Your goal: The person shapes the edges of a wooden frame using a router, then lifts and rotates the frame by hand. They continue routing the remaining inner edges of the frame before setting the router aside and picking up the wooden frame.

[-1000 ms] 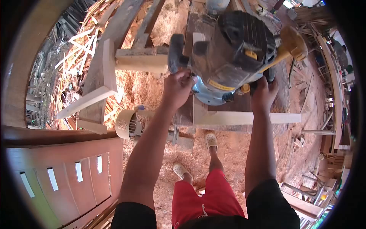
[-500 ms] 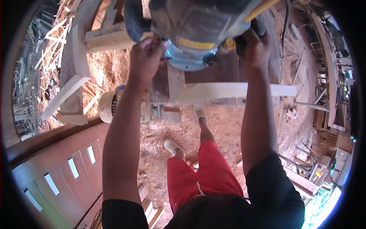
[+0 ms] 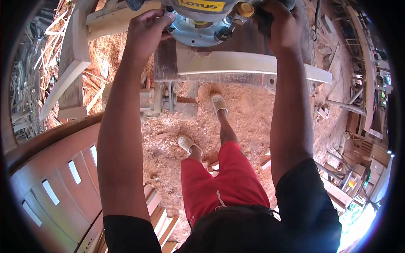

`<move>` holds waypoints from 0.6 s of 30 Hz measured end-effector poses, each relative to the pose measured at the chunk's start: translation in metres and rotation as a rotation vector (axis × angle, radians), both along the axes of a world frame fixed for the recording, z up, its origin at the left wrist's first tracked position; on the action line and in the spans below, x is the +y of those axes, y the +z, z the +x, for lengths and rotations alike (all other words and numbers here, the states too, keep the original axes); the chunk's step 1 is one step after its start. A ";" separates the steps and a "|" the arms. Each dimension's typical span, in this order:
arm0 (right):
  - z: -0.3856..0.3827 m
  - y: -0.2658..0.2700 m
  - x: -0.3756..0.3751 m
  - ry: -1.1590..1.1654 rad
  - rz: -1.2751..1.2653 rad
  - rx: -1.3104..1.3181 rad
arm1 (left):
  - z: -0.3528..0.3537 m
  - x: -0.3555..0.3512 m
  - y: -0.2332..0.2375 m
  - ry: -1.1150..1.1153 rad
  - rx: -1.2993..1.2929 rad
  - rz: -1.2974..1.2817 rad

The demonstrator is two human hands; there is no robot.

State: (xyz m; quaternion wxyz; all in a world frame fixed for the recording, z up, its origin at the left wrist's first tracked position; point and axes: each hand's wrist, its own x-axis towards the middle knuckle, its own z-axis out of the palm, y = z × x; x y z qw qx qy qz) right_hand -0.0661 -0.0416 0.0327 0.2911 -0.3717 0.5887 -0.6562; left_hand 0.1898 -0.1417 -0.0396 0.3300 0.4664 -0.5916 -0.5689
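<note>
A plunge router (image 3: 196, 36) with a yellow LOTUS label stands at the top of the view, its metal base over a dark work surface (image 3: 165, 63). My right hand (image 3: 284, 31) is wrapped round the router's black right-hand grip. At the left edge of the base, my left hand (image 3: 147, 31) has thumb and fingers pinched together, off the left handle (image 3: 134, 4). What the pinch holds is too small to make out. A pale wooden piece with a curved edge (image 3: 228, 63) lies along the near side of the surface, partly behind my right forearm.
Wooden beams (image 3: 76, 63) stand at left, with scrap strips beyond. Reddish panels with slots (image 3: 63, 181) lean at lower left. Shavings cover the floor (image 3: 164, 122) around my feet. A cord (image 3: 317, 21) hangs at upper right; lumber (image 3: 337, 192) is stacked at lower right.
The router, workpiece and both hands sit higher in the view, much of which has shifted upward with the camera. My left hand remains pinched at the base and my right on the grip.
</note>
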 end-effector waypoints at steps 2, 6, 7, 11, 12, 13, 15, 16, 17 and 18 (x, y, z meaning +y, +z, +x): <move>0.002 -0.007 0.005 -0.001 -0.084 0.012 | 0.005 0.006 -0.001 -0.016 0.001 -0.010; 0.005 -0.009 0.024 0.041 -0.070 -0.049 | 0.010 0.026 0.002 -0.004 0.000 0.009; 0.008 -0.009 0.028 0.033 -0.072 -0.042 | 0.011 0.030 0.001 -0.001 -0.001 0.012; 0.024 -0.005 0.045 0.000 -0.073 -0.045 | 0.022 0.038 -0.009 -0.029 -0.009 0.006; 0.027 -0.003 0.049 0.010 -0.073 -0.029 | 0.024 0.042 -0.009 -0.028 -0.002 0.013; 0.028 -0.001 0.053 0.020 -0.074 -0.013 | 0.026 0.047 -0.010 -0.026 0.005 0.020; 0.026 0.001 0.059 0.131 -0.085 -0.045 | 0.026 0.053 -0.011 -0.011 0.024 0.011; 0.025 -0.004 0.056 0.106 -0.108 -0.032 | 0.025 0.055 -0.011 0.003 0.037 -0.003; 0.025 -0.007 0.055 0.080 -0.129 -0.018 | 0.024 0.057 -0.013 0.014 0.050 -0.016; 0.025 -0.008 0.054 0.058 -0.113 -0.020 | 0.023 0.056 -0.014 0.027 0.040 -0.028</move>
